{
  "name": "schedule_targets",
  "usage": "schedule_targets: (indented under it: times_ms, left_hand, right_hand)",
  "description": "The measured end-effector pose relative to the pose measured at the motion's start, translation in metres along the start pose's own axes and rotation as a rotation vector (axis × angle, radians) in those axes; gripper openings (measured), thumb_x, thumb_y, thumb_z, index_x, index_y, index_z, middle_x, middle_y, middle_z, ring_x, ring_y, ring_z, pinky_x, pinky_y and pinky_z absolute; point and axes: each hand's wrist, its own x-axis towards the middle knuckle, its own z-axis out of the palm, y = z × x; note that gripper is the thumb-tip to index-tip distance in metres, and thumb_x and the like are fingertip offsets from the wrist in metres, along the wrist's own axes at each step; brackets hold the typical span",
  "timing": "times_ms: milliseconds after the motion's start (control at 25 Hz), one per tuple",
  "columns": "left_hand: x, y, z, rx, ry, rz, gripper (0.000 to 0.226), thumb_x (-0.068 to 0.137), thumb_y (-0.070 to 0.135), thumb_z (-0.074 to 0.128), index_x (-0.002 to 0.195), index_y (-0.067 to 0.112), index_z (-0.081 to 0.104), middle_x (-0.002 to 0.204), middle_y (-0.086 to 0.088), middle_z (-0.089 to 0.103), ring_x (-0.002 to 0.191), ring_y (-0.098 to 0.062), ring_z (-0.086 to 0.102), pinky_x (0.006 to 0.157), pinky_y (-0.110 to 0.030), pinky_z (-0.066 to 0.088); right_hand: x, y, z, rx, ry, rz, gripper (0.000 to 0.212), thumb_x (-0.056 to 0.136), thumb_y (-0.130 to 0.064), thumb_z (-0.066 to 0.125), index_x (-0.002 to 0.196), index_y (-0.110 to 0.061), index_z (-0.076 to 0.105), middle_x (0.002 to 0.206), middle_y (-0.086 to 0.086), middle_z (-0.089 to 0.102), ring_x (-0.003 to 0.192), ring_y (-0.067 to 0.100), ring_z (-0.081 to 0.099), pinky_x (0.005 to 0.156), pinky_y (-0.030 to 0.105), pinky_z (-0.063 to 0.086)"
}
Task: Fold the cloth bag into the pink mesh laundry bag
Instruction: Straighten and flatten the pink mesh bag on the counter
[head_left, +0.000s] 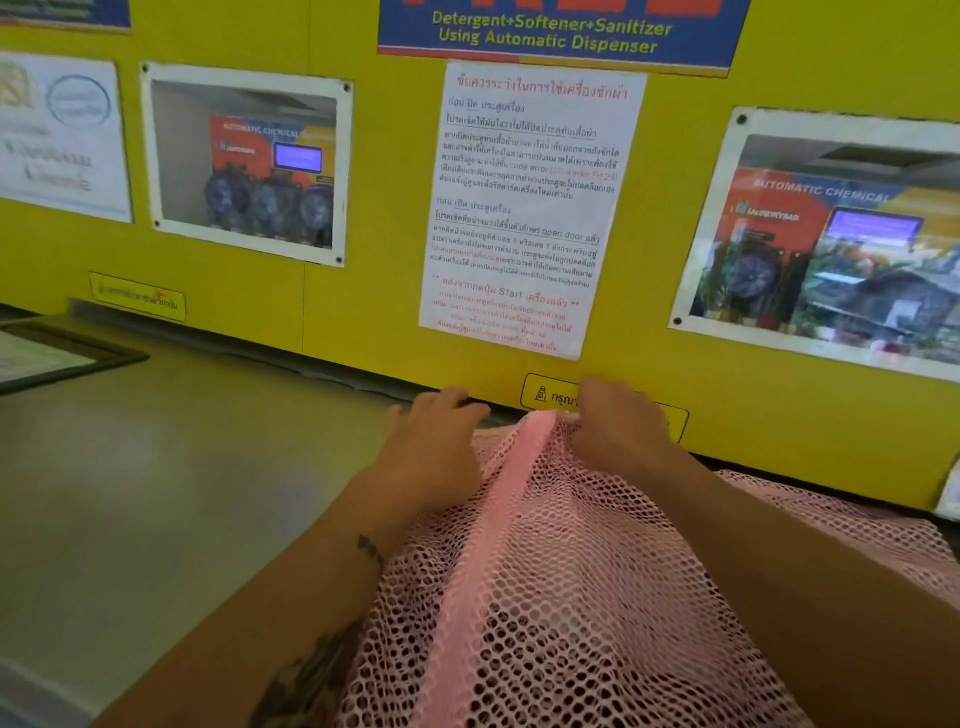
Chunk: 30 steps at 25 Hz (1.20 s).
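The mesh laundry bag is pale pink, an open honeycomb net with a solid pink band running up its middle. The wall behind is bright yellow, its notice white with red and black lettering. The counter is dull grey.

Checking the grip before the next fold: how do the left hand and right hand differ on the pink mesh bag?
The left hand lies flatter, fingers spread toward the wall, at the left edge of the pink mesh bag. The right hand is curled, bunching the mesh's far edge. Both sit at the bag's far end beside the yellow wall.
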Motion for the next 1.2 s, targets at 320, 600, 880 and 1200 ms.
schedule_targets:
  times_ms: [320, 600, 880, 1200]
  left_hand:
    - [-0.003, 0.009, 0.015, 0.111, -0.469, -0.088, 0.058, 0.093, 0.059, 0.027, 0.148, 0.045, 0.020, 0.164, -0.001, -0.002, 0.149, -0.030, -0.008, 0.110, -0.069, -0.006]
    - [-0.005, 0.015, 0.008, 0.134, -0.366, -0.019, 0.068, 0.083, 0.069, 0.039, 0.146, 0.044, 0.029, 0.164, -0.001, 0.002, 0.149, -0.024, -0.010, 0.106, -0.072, -0.016]
    - [-0.003, 0.013, 0.016, 0.138, -0.593, -0.158, 0.095, 0.066, 0.092, 0.020, 0.147, 0.050, -0.003, 0.163, 0.004, -0.012, 0.150, -0.023, -0.008, 0.107, -0.074, -0.004]
    - [-0.011, 0.063, -0.010, 0.343, -0.290, 0.198, 0.066, 0.086, 0.068, 0.039, 0.143, 0.034, 0.039, 0.154, 0.002, 0.036, 0.139, -0.023, 0.036, 0.114, -0.055, 0.025]
  right_hand:
    - [-0.007, -0.014, -0.009, 0.117, -0.410, -0.194, 0.030, 0.094, -0.027, 0.044, 0.114, -0.016, 0.064, 0.123, 0.007, 0.063, 0.109, 0.028, 0.058, 0.086, 0.034, 0.046]
    - [-0.011, -0.006, -0.005, -0.021, -0.299, -0.144, 0.048, 0.089, -0.046, 0.045, 0.126, -0.018, 0.056, 0.130, 0.007, 0.060, 0.114, 0.026, 0.056, 0.092, 0.038, 0.049]
    - [-0.039, 0.017, -0.026, 0.047, -0.406, -0.205, 0.062, 0.094, -0.051, 0.045, 0.148, -0.022, 0.038, 0.157, 0.001, 0.035, 0.142, 0.022, 0.034, 0.114, 0.040, 0.030]
    - [-0.157, 0.124, -0.086, -0.117, -0.667, 0.043, 0.071, 0.092, -0.066, 0.039, 0.153, -0.037, 0.018, 0.163, -0.004, 0.019, 0.147, 0.021, 0.023, 0.117, 0.042, 0.020]
